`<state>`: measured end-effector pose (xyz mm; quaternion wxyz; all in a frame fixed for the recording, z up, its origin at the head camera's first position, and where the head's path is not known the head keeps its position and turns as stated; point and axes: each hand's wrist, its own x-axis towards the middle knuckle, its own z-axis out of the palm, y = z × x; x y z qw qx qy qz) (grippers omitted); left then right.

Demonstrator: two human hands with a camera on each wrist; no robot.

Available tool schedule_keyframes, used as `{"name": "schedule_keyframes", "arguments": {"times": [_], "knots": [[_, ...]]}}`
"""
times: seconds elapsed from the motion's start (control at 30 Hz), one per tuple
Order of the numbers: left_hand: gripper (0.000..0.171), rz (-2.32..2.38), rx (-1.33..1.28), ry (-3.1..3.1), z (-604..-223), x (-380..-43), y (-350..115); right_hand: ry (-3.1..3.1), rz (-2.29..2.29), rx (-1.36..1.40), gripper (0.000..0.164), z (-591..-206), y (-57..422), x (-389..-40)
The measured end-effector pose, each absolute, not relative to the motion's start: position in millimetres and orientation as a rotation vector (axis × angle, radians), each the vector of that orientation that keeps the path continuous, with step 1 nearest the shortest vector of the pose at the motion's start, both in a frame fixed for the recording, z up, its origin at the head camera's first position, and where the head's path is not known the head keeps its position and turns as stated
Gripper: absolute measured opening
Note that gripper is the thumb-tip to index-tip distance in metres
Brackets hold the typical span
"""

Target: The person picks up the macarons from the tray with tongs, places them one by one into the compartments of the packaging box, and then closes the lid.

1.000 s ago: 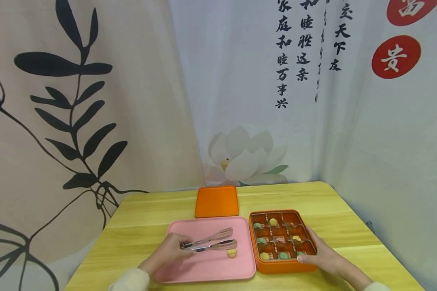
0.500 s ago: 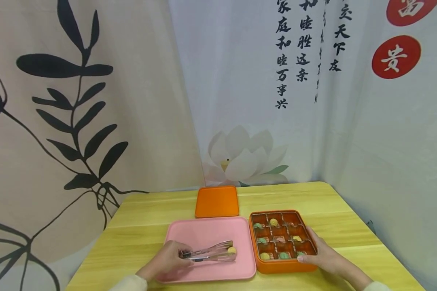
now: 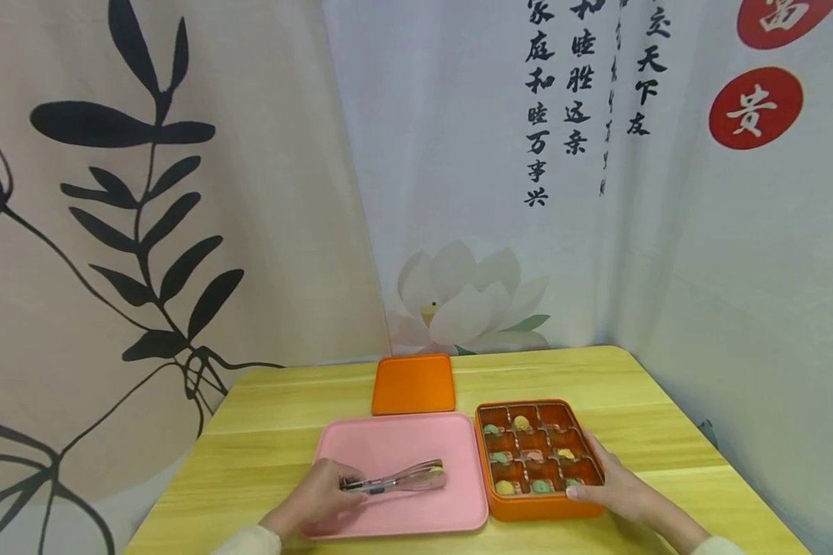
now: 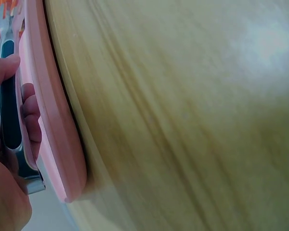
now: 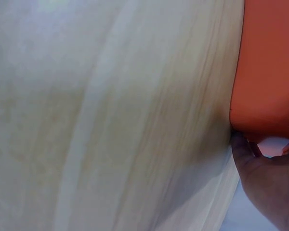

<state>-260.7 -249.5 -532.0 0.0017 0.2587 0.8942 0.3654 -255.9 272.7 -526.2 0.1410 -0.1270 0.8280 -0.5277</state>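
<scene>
My left hand (image 3: 328, 492) grips a pair of metal tongs (image 3: 392, 482) over the pink tray (image 3: 389, 436). In the left wrist view, the thumb and fingers wrap the dark inlaid handle (image 4: 9, 103). The tongs' arms are pressed close together, and a small yellow ball (image 3: 436, 469) shows at their tips, mostly hidden. To the right, my right hand (image 3: 623, 487) holds the orange divided box (image 3: 527, 509), thumb at its front right corner and fingers along its right side. Green, yellow and pink pieces sit in its compartments; the back right compartment shows none.
An orange lid (image 3: 413, 384) lies flat behind the pink tray. The box stands against the tray's right edge. All of it rests on a wood-grain table (image 3: 271, 416), with a printed curtain (image 3: 458, 154) behind the far edge.
The tongs moved slightly down to the yellow ball, and their spread arms closed around it. The right hand and the box stayed put.
</scene>
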Motion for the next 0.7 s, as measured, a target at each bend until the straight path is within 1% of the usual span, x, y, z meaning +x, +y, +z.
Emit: {"name": "schedule_keyframes", "arguments": {"times": [0.33, 0.5, 0.7], "knots": [[0.008, 1.164, 0.828, 2.819, -528, -260, -247, 2.42, -1.497, -0.33, 0.105, -524, 272, -253], [0.004, 1.179, 0.767, 2.8, -525, -261, -245, 2.43, -1.491, -0.317, 0.105, -522, 271, -252], [0.01, 1.175, 0.725, 2.807, -518, -266, -238, 2.444, -1.447, -0.274, 0.109, -521, 271, -252]]}}
